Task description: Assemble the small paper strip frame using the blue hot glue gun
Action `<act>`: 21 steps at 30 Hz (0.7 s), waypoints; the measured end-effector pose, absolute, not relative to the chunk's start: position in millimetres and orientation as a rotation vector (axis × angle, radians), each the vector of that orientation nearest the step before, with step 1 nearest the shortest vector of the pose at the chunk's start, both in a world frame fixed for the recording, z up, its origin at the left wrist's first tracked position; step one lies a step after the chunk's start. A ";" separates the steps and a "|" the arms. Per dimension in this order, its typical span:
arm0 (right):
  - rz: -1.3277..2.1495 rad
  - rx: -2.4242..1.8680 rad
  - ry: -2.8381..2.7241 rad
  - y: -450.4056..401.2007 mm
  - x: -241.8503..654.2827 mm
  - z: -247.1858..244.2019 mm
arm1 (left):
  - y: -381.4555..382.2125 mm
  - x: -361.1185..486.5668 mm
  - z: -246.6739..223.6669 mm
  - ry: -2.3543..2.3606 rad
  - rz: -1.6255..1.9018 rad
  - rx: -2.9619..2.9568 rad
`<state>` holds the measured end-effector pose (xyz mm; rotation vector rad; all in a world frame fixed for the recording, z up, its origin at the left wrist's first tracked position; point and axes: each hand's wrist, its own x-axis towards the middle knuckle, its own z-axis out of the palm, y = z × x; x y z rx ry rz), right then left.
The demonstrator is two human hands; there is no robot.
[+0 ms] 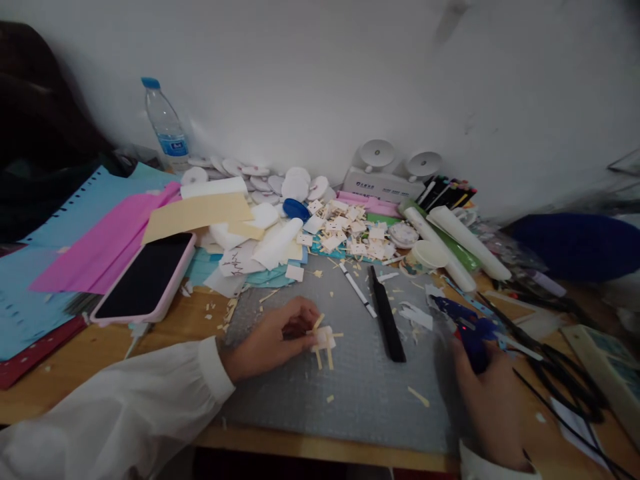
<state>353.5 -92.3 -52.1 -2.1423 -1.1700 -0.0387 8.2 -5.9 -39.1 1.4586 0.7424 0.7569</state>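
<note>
Two hands are in use over the grey mat. The square piece is held at the mat's middle, pinched between thumb and fingers of the left hand, which is only slightly open. The blue glue gun, at right, is gripped by the right hand, its fingers wrapped round the handle.

Progress: four pale strips are seen on the square piece, so its assembly is judged nearly complete; whether all are fixed cannot be told. Dark marks are borne by several pieces in the far heap; none is seen on the held one's visible side, so marking may be left.

Counts: one square piece held; heap overlapped, not countable; one black cutter, one white stick, one phone at left, one bottle far left.
</note>
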 end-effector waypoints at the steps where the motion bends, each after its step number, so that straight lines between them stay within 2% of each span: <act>1: -0.045 -2.185 -1.196 -91.1 352.6 -48.4 | -5.7 8.2 -39.1 0.737 0.761 1.458; 6: -0.093 -2.252 -1.106 -96.7 340.9 -18.2 | -5.1 8.3 -38.6 0.735 0.754 1.447; 10: -0.254 -2.090 -1.013 -88.0 324.7 10.4 | -5.4 8.3 -36.4 0.753 0.691 1.471; 13: -0.178 -2.003 -1.038 -65.0 310.6 23.3 | -5.5 7.7 -34.1 0.779 0.665 1.523; 21: 0.031 -1.756 -1.353 -17.9 271.0 0.1 | -3.5 5.1 -35.8 0.843 0.670 1.631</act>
